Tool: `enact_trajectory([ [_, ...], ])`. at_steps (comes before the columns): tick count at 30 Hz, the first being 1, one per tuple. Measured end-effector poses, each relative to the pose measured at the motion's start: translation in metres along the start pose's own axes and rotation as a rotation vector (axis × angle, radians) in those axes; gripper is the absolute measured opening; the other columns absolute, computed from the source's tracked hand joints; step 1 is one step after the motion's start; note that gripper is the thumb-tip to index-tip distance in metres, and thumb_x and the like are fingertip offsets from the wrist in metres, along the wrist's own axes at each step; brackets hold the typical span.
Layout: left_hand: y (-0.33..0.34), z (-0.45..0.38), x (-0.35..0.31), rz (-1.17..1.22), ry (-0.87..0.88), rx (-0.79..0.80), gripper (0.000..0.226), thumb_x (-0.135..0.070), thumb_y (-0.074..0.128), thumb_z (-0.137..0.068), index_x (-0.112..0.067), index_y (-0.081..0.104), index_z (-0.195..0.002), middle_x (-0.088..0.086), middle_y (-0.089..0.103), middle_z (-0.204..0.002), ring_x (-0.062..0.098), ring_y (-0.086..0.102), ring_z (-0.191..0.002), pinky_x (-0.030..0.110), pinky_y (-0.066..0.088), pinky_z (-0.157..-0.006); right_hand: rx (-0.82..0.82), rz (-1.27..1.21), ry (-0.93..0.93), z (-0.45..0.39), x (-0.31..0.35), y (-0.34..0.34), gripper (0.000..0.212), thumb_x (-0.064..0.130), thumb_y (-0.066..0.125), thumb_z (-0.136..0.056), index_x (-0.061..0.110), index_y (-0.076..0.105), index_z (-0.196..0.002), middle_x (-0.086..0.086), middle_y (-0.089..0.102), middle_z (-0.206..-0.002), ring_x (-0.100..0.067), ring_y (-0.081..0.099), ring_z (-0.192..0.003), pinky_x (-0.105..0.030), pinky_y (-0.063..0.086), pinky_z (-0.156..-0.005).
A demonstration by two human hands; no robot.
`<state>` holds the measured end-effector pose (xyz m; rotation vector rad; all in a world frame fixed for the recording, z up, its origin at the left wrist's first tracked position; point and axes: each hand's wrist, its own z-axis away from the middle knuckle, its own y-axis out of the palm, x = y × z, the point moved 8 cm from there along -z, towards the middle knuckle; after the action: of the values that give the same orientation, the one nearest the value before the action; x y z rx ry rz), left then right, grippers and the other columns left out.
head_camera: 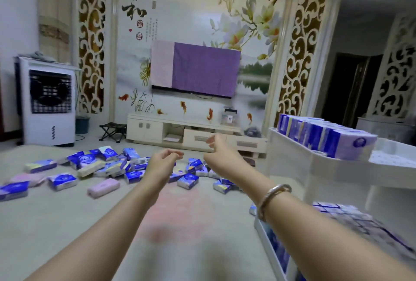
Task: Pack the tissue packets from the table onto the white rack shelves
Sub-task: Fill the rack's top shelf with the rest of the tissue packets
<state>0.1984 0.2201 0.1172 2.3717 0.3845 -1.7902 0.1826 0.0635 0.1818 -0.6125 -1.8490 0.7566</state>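
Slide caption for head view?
Both empty hands reach toward scattered tissue packets; white rack partly filled.

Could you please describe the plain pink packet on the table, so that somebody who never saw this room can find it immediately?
Start at the table, the wide pale surface in front of the person, with tissue packets scattered across its far part. At the near edge of that scatter, left of the left hand, the pink packet lies alone. Its neighbours are blue and white; it is plain pale pink.
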Motion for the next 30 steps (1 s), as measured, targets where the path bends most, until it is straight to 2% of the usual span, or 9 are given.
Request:
enact_trajectory([
  [2,-0.01,-0.004,0.036,-0.026,-0.046,-0.025,0.02,-0.008,0.05,-0.091,-0.014,0.069,-0.092,0.007,0.068,-0.108,0.018,0.057,-0.102,0.017,0.039,-0.074,0.021,0.032,0.105,-0.013,-0.04,0.033,0.039,0.009,0.046,-0.088,0.01,0.042,-0.126,-0.009,0.054,-0.116,-0.025,0.052,-0.094,-0.029,0.042,-0.068],
  [4,-0.016,-0.012,0.065,-0.069,-0.071,-0.046,0.019,-0.007,0.051,-0.091,-0.01,0.069,-0.096,0.01,0.069,-0.108,0.02,0.059,-0.102,0.019,0.039,-0.073,0.047,0.059,0.169,-0.026,-0.075,0.063,0.042,0.008,0.045,-0.086,0.008,0.04,-0.128,-0.007,0.056,-0.118,-0.022,0.046,-0.088,-0.026,0.036,-0.057],
  [8,-0.017,-0.035,0.112,-0.265,-0.073,-0.036,0.021,-0.008,0.052,-0.089,-0.017,0.066,-0.101,0.005,0.066,-0.112,0.02,0.059,-0.103,0.026,0.04,-0.081,0.053,0.176,0.205,-0.053,-0.118,0.099,0.048,0.01,0.048,-0.084,0.01,0.041,-0.131,-0.012,0.05,-0.126,-0.028,0.049,-0.112,-0.031,0.04,-0.079],
  [11,-0.017,-0.06,0.127,-0.512,0.058,-0.062,0.036,-0.008,0.056,-0.083,-0.016,0.061,-0.118,0.007,0.057,-0.124,0.024,0.052,-0.115,0.031,0.038,-0.098,0.076,0.21,0.149,-0.074,-0.126,0.124,0.057,0.016,0.052,-0.085,0.016,0.038,-0.14,-0.008,0.041,-0.142,-0.025,0.038,-0.131,-0.037,0.036,-0.104],
  [13,-0.015,-0.081,0.134,-0.647,0.095,-0.058,0.049,-0.012,0.057,-0.083,-0.015,0.05,-0.132,0.009,0.046,-0.138,0.028,0.042,-0.126,0.034,0.03,-0.107,0.086,0.233,0.084,-0.088,-0.125,0.137,0.059,0.02,0.052,-0.086,0.02,0.036,-0.143,-0.005,0.037,-0.148,-0.023,0.031,-0.137,-0.037,0.03,-0.11],
  [17,-0.012,-0.121,0.154,-0.78,0.035,-0.029,0.062,-0.027,0.056,-0.087,-0.017,0.033,-0.144,0.008,0.032,-0.151,0.031,0.028,-0.136,0.039,0.023,-0.112,0.092,0.254,0.04,-0.117,-0.13,0.164,0.059,0.029,0.052,-0.09,0.023,0.033,-0.146,-0.005,0.032,-0.15,-0.021,0.023,-0.141,-0.031,0.023,-0.11],
  [20,-0.006,-0.137,0.164,-0.871,-0.005,0.014,0.07,-0.037,0.059,-0.085,-0.017,0.028,-0.145,0.008,0.037,-0.145,0.034,0.03,-0.131,0.04,0.026,-0.109,0.085,0.209,0.046,-0.135,-0.143,0.181,0.065,0.035,0.053,-0.088,0.025,0.028,-0.147,-0.009,0.027,-0.15,-0.024,0.02,-0.143,-0.035,0.021,-0.114],
  [24,-0.001,-0.152,0.168,-1.002,0.012,0.009,0.088,-0.046,0.064,-0.081,-0.01,0.018,-0.148,0.01,0.034,-0.139,0.033,0.031,-0.124,0.041,0.03,-0.103,0.038,0.18,0.056,-0.144,-0.161,0.194,0.068,0.038,0.052,-0.086,0.023,0.028,-0.147,-0.007,0.035,-0.147,-0.023,0.029,-0.138,-0.037,0.027,-0.114],
  [30,0.017,-0.165,0.173,-1.09,0.109,0.105,0.061,-0.05,0.063,-0.082,-0.019,0.044,-0.131,0.01,0.028,-0.136,0.033,0.03,-0.116,0.04,0.034,-0.103,-0.156,-0.017,0.052,-0.141,-0.175,0.184,0.066,0.04,0.068,-0.08,0.02,0.038,-0.136,-0.003,0.044,-0.13,-0.019,0.043,-0.123,-0.025,0.036,-0.097],
])
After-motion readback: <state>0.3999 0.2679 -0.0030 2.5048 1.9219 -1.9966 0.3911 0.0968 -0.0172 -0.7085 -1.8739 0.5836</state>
